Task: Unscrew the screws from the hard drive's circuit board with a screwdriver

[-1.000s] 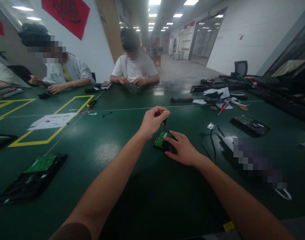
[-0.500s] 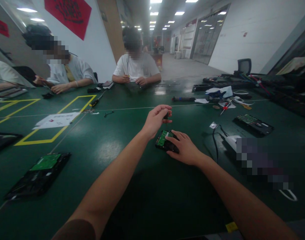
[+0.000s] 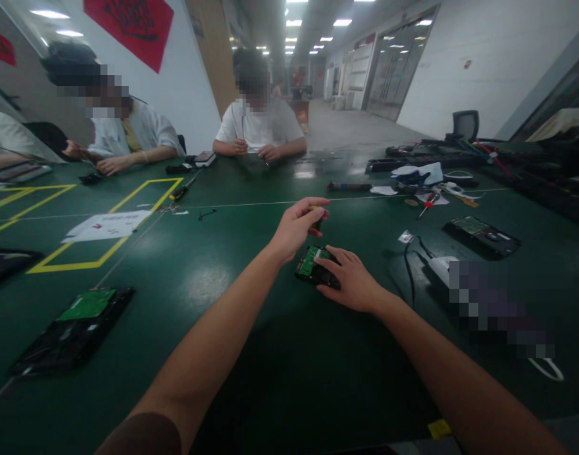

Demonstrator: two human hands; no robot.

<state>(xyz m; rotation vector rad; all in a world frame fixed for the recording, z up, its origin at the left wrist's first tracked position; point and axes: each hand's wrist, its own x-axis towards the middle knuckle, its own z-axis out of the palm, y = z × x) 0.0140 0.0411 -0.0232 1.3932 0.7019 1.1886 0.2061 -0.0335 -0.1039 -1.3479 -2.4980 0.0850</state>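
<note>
My left hand (image 3: 296,227) is raised over the table, thumb and fingers pinching a small flat piece (image 3: 316,220) with a dark and yellowish surface. Fingers hide most of that piece, so its kind does not show. Just below, a small black device with a green circuit board (image 3: 310,259) lies on the table. My right hand (image 3: 353,278) grips this device's right end, fingers over its far edge and board, thumb side at the near edge. The palm covers part of the black casing.
Similar black devices with green boards lie at left (image 3: 88,306) and right (image 3: 481,234). A cable (image 3: 408,272) and a blurred long object (image 3: 498,309) sit to the right. Screwdrivers (image 3: 429,201) (image 3: 178,191) and paper (image 3: 107,226) are farther back. People sit across the green table (image 3: 251,379).
The small piece in my left hand has turned, now showing a yellowish face where it looked dark. My right hand stays on the device.
</note>
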